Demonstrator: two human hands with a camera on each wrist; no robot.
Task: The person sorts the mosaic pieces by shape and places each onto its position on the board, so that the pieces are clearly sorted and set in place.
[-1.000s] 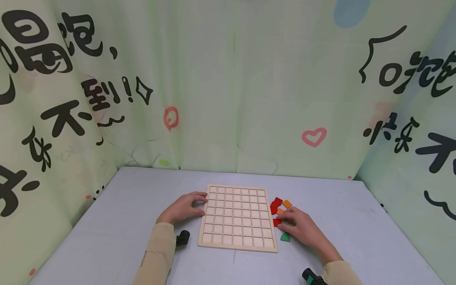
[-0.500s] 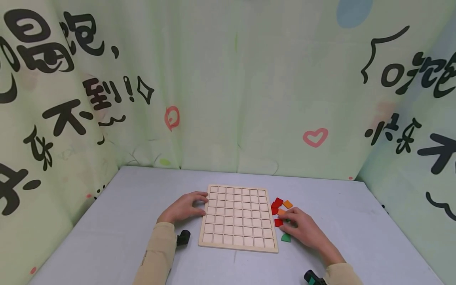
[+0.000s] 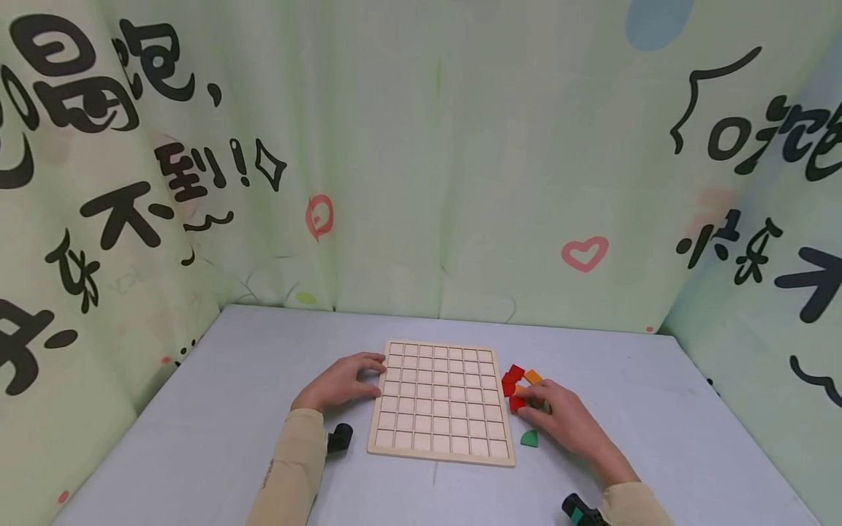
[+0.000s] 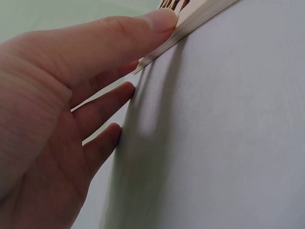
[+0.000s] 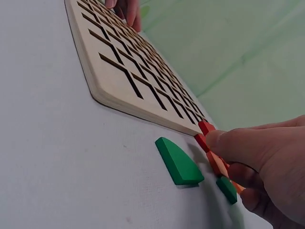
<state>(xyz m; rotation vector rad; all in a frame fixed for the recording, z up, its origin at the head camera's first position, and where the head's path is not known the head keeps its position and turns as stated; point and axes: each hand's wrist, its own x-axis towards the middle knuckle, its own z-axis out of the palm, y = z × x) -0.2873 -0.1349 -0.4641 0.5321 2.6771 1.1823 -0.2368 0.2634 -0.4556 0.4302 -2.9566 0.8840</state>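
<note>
Board point(image 3: 441, 402), gridded pale wood, left hand point(image 3: 340, 382) relaxed against it, right hand point(image 3: 567, 421) curled by red piece point(image 3: 516, 404), grip unclear.

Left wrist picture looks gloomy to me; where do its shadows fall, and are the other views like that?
Left wrist: the left hand looks dim, and long soft shadows run down the pale tabletop beside its fingers; right wrist: a soft shadow lies beside the larger-looking green piece; head: the tabletop looks fairly evenly lit, with fainter shadows.
</note>
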